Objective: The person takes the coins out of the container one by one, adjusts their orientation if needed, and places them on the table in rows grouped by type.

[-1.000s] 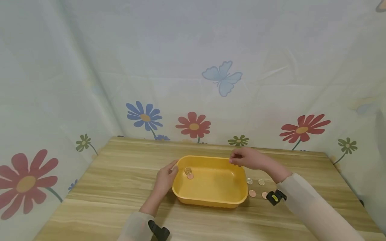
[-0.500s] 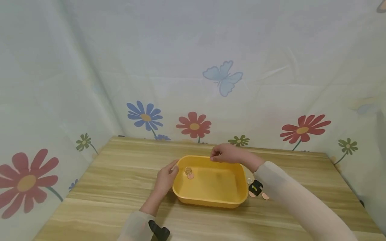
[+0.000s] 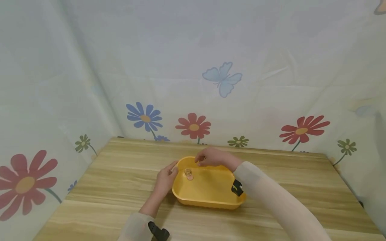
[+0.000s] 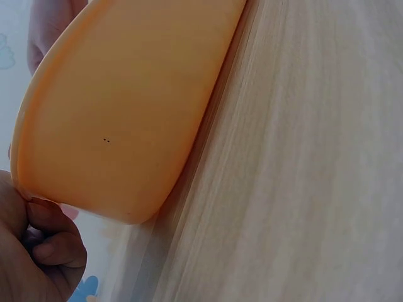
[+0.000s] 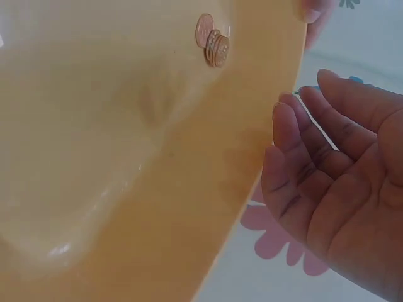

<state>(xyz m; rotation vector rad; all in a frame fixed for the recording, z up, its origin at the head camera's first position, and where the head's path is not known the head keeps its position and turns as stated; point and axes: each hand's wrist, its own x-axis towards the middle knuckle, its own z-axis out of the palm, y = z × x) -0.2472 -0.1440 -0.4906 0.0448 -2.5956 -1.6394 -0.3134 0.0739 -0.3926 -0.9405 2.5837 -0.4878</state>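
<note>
A yellow tray stands on the wooden table. Its left end is gripped by my left hand, whose curled fingers lie against the rim in the left wrist view. Inside, near that end, a small stack of coins touches a copper coin. My right hand hovers at the tray's back rim, right of the stack. In the right wrist view that hand has loosely bent fingers and the thumb apart, with nothing visible between them.
The right forearm and sleeve cross over the tray's right end and the table beyond it. Behind the table hangs a pale cloth with flowers and a butterfly, which also runs along both sides.
My right hand has moved left along the tray's back rim toward the stack, and its thumb and fingers have parted. The arm now hides the loose coins right of the tray. My left hand has stayed put.
</note>
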